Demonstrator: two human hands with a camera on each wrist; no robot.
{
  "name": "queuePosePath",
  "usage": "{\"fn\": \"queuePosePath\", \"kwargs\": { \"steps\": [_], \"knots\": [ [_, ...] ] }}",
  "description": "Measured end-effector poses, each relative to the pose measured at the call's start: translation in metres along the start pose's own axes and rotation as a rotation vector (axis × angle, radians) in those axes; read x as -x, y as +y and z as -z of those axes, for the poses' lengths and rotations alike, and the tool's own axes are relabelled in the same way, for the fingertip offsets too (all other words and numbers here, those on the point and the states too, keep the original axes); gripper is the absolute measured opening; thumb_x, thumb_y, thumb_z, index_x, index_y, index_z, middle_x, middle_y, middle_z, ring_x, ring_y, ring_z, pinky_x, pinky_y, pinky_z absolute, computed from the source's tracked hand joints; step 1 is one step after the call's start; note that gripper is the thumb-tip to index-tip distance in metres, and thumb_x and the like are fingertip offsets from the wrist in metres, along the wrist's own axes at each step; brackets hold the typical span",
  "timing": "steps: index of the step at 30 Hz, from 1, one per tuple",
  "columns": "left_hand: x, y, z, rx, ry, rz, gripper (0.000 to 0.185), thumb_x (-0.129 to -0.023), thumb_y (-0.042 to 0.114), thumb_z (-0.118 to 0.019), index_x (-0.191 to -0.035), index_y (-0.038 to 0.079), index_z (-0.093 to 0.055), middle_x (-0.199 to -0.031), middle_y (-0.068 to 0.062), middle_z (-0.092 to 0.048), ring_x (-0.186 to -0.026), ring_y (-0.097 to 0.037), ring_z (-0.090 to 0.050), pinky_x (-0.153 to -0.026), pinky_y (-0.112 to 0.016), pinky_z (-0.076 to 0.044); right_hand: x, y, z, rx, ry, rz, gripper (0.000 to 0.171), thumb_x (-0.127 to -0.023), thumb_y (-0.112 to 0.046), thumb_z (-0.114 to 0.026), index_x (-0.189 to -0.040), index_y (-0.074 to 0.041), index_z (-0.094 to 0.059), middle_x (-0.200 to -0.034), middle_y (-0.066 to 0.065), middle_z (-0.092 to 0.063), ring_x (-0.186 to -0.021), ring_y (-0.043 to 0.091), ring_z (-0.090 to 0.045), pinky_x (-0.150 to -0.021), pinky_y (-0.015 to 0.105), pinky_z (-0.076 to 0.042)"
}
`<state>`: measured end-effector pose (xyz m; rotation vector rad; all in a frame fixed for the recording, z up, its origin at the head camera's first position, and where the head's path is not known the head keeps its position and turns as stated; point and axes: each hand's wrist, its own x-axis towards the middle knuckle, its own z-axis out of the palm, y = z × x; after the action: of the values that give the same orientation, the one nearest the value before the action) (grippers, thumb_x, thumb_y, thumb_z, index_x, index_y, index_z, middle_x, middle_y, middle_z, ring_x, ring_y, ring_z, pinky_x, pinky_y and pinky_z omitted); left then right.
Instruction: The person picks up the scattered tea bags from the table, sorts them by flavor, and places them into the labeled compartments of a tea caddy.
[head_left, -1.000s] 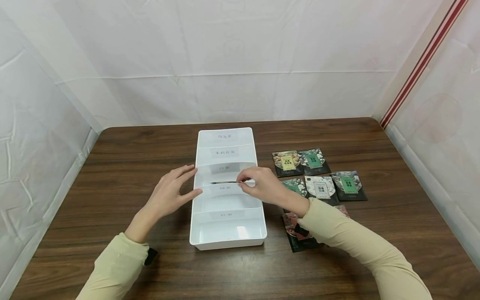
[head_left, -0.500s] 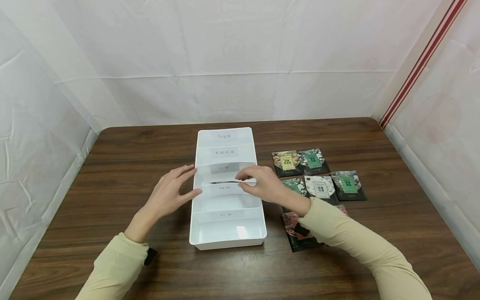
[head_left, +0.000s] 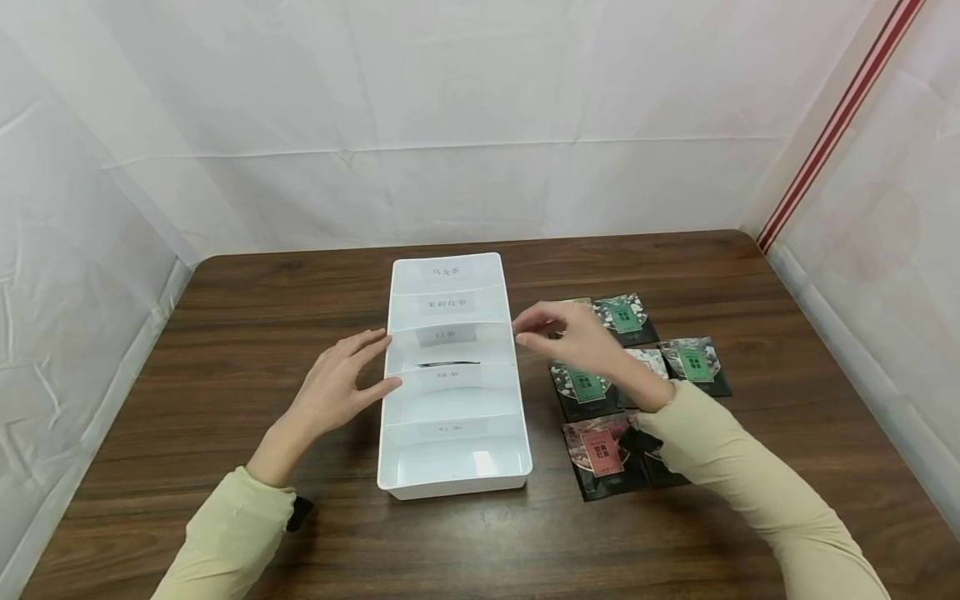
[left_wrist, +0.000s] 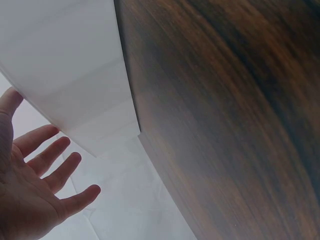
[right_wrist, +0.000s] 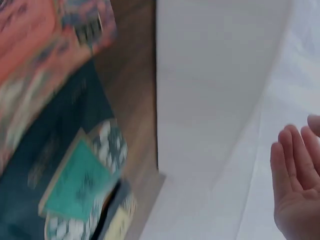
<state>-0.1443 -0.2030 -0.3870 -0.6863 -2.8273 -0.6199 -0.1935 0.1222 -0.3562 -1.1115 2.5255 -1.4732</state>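
Note:
A long white box (head_left: pixel 461 486) with several labelled compartments stands lengthwise before me. Only the thin dark upper edge of a tea packet (head_left: pixel 448 363) shows in its third compartment from the back. My left hand (head_left: pixel 333 387) has its fingers spread, the tips at the box's left rim; in the left wrist view the fingers (left_wrist: pixel 60 165) lie along that edge. My right hand (head_left: pixel 573 337) hovers just right of the box with loosely bent fingers and nothing in them. It partly covers flat tea packets, among them a green-labelled one (head_left: pixel 585 385) and a white-labelled one (head_left: pixel 648 360).
More packets lie on the brown wooden table (head_left: pixel 300 283) to the right: two green-labelled packets farther off, one at the back (head_left: pixel 626 318) and one at the right (head_left: pixel 696 365), and a red-labelled packet (head_left: pixel 602 452) nearer me. White sheeting (head_left: pixel 465 125) hangs around the table.
My right hand has let go of the packet in the third compartment and moved right, out of the box and over the other packets. The left hand stays at the rim.

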Motion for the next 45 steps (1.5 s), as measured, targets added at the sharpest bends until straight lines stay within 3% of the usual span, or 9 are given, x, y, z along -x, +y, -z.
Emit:
{"fn": "queuePosePath", "kwargs": {
  "steps": [4, 11, 16, 20, 24, 27, 36, 45],
  "knots": [
    [0.0, 0.0, 0.001, 0.003, 0.006, -0.003, 0.06, -0.078, 0.032, -0.067, -0.125, -0.002, -0.048, -0.128, -0.016, -0.043, -0.117, -0.034, -0.037, -0.091, -0.054, -0.027, 0.008, -0.007, 0.029, -0.046, 0.02, -0.112, 0.018, -0.085, -0.007, -0.059, -0.1, 0.001, -0.062, -0.093, 0.009, -0.062, -0.083, 0.021, -0.058, -0.072, 0.033, -0.047],
    [0.001, 0.0, 0.001, 0.003, 0.011, 0.0, 0.06, -0.079, 0.033, -0.066, -0.125, -0.002, -0.048, -0.128, -0.016, -0.043, -0.117, -0.034, -0.037, -0.091, -0.054, -0.027, 0.029, 0.029, 0.07, -0.168, 0.105, -0.278, 0.033, -0.086, -0.023, -0.058, -0.109, 0.001, -0.058, -0.099, 0.014, -0.061, -0.087, 0.023, -0.058, -0.074, 0.03, -0.047],
    [0.001, 0.0, 0.001, 0.002, 0.007, 0.006, 0.061, -0.078, 0.033, -0.066, -0.125, -0.001, -0.048, -0.129, -0.016, -0.042, -0.117, -0.034, -0.037, -0.091, -0.054, -0.027, 0.047, 0.041, 0.086, -0.311, 0.189, -0.423, 0.035, -0.086, -0.025, -0.058, -0.11, 0.002, -0.056, -0.099, 0.01, -0.061, -0.089, 0.023, -0.059, -0.076, 0.029, -0.047],
    [0.001, 0.0, 0.001, -0.001, 0.004, 0.006, 0.061, -0.079, 0.033, -0.066, -0.125, -0.002, -0.048, -0.129, -0.016, -0.042, -0.117, -0.034, -0.037, -0.091, -0.054, -0.027, 0.062, 0.052, 0.09, -0.373, 0.197, -0.532, 0.045, -0.087, -0.026, -0.056, -0.116, 0.008, -0.049, -0.099, 0.01, -0.061, -0.092, 0.026, -0.058, -0.079, 0.033, -0.046],
    [0.001, 0.0, 0.001, 0.001, 0.001, 0.008, 0.061, -0.079, 0.033, -0.066, -0.125, -0.002, -0.047, -0.129, -0.016, -0.042, -0.117, -0.034, -0.036, -0.091, -0.054, -0.026, 0.075, 0.068, 0.09, -0.35, 0.195, -0.614, 0.052, -0.088, -0.028, -0.055, -0.12, 0.011, -0.044, -0.097, 0.007, -0.062, -0.09, 0.023, -0.06, -0.081, 0.039, -0.044],
    [0.001, 0.0, 0.001, 0.001, 0.001, 0.009, 0.061, -0.079, 0.033, -0.066, -0.125, -0.002, -0.047, -0.129, -0.016, -0.042, -0.117, -0.034, -0.036, -0.091, -0.054, -0.026, 0.084, 0.079, 0.088, -0.303, 0.179, -0.651, 0.051, -0.088, -0.029, -0.055, -0.119, 0.011, -0.046, -0.098, 0.013, -0.062, -0.087, 0.024, -0.061, -0.079, 0.041, -0.045],
    [0.001, 0.0, 0.0, 0.0, 0.006, 0.006, 0.06, -0.079, 0.033, -0.066, -0.125, -0.002, -0.048, -0.128, -0.017, -0.042, -0.117, -0.034, -0.037, -0.091, -0.054, -0.027, 0.104, 0.098, 0.082, -0.2, 0.092, -0.691, 0.046, -0.089, -0.026, -0.055, -0.113, 0.013, -0.052, -0.099, 0.025, -0.059, -0.083, 0.025, -0.061, -0.07, 0.034, -0.05],
    [0.001, 0.0, 0.0, 0.004, 0.003, 0.004, 0.061, -0.079, 0.033, -0.066, -0.125, -0.002, -0.048, -0.129, -0.016, -0.042, -0.117, -0.034, -0.037, -0.091, -0.054, -0.027, 0.112, 0.107, 0.083, -0.167, 0.17, -0.706, 0.043, -0.087, -0.025, -0.057, -0.107, 0.013, -0.056, -0.089, 0.018, -0.064, -0.075, 0.02, -0.063, -0.065, 0.031, -0.051]
  ]
}}
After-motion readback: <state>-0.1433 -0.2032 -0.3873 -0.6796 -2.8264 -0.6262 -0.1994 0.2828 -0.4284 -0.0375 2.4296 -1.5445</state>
